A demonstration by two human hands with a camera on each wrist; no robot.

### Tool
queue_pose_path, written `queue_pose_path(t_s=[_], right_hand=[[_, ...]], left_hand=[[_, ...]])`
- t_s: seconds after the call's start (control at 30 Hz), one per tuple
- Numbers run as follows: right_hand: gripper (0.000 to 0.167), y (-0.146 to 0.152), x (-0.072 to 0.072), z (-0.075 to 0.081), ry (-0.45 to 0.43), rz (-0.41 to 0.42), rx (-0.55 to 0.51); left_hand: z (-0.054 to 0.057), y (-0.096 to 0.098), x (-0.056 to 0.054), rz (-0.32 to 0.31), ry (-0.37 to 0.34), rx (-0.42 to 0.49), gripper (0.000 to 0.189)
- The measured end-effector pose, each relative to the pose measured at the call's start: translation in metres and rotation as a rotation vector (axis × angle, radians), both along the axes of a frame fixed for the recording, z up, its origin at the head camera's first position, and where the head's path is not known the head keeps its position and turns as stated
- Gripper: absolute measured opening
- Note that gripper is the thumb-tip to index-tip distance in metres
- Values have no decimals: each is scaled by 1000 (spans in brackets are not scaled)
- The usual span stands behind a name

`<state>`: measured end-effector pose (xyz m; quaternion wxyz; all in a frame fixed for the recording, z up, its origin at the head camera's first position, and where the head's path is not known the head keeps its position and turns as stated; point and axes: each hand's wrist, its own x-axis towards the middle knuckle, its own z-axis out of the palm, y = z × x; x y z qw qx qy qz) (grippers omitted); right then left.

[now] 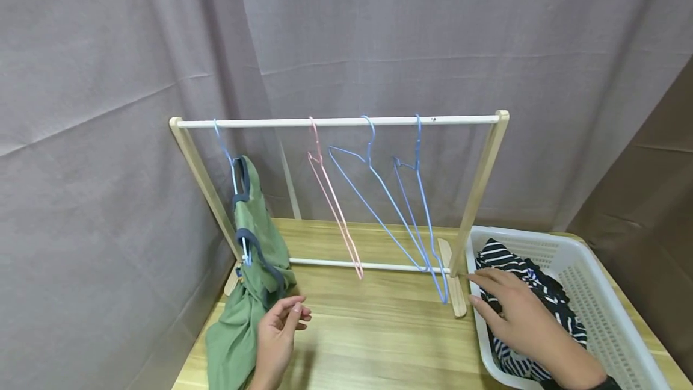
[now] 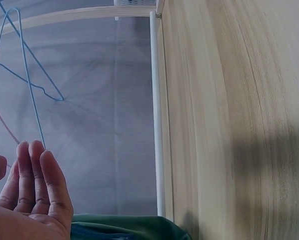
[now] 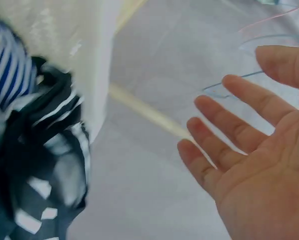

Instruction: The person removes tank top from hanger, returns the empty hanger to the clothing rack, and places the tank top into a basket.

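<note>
A green garment with dark trim point(image 1: 262, 236) hangs from a blue hanger point(image 1: 224, 149) at the left end of the rack. Just right of its lower part is my left hand point(image 1: 278, 333), fingers loosely bent and holding nothing; the left wrist view shows the palm and fingers point(image 2: 38, 185). Over the left rim of the white basket point(image 1: 609, 300) my right hand point(image 1: 517, 315) spreads its fingers above dark striped clothes point(image 1: 547, 290). In the right wrist view its palm faces up with nothing in it, and the striped clothes point(image 3: 44, 150) lie beside it.
The rack has a white top bar point(image 1: 271, 123) and wooden legs point(image 1: 482, 191). A pink hanger point(image 1: 335, 209) and two blue hangers point(image 1: 379, 179), point(image 1: 425, 197) hang bare from it. Grey curtain point(image 1: 406, 35) stands behind the wooden table point(image 1: 368, 330).
</note>
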<state>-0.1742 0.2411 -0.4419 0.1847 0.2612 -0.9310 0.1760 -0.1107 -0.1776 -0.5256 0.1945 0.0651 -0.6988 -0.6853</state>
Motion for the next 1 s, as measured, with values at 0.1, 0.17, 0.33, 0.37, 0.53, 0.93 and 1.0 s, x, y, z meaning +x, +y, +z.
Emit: queue_pose_path(t_s=[0.1,0.17,0.33,0.37,0.53,0.93,1.0], right_hand=[[37,-12,7,1,29,24,-7],[36,-20,10,0,55,53,-15],[33,-36,15,-12,117,124,-29],[33,-39,16,-14,128,141,-32],[36,-47,20,-27,136,180,-37],[33,-50,22,-31,137,201,-55],[34,-50,22,-31,136,205,-58]], left_hand=[[0,0,0,-4,-2,-1,23],[-1,0,1,-3,-1,-2,22],[-3,-1,1,1,3,-3,21],[-3,-1,1,2,3,-3,21],[-4,-1,3,4,16,-5,19],[-4,-3,3,10,58,-7,20],[-3,-3,2,11,64,-10,20]])
